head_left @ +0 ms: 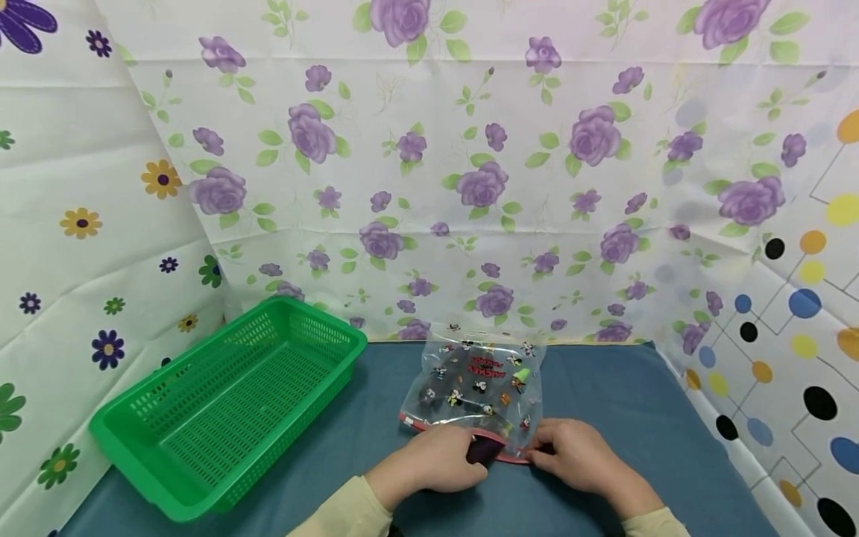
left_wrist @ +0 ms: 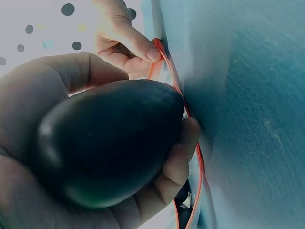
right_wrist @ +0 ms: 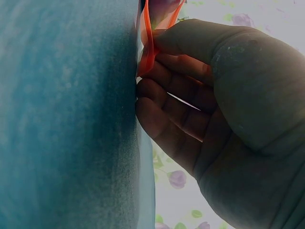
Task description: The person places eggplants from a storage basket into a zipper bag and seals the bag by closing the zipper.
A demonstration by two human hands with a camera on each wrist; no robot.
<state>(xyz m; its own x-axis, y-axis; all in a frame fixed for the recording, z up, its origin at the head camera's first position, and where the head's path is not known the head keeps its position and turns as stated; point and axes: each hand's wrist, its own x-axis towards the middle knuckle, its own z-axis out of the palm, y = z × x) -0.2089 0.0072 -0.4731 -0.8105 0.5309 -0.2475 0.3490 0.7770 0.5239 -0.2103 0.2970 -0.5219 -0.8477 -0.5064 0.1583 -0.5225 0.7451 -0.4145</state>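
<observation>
A clear printed zip bag (head_left: 479, 380) with a red zip edge lies on the blue cloth, its mouth toward me and parted. My left hand (head_left: 443, 456) grips a dark purple eggplant (left_wrist: 114, 140) at that mouth; its narrower end touches the red edge (left_wrist: 198, 157) in the left wrist view. With thumb and fingers my right hand (head_left: 573, 455) pinches the right corner of the red edge (right_wrist: 148, 52). Something dark shows through the bag, too unclear to name, along with a green patch near its right side.
A green slotted plastic basket (head_left: 235, 403) stands at the left on the blue cloth (head_left: 604, 388). Behind it all hangs a sheet with purple flowers (head_left: 483, 186). More patterned sheets close off the left and right sides.
</observation>
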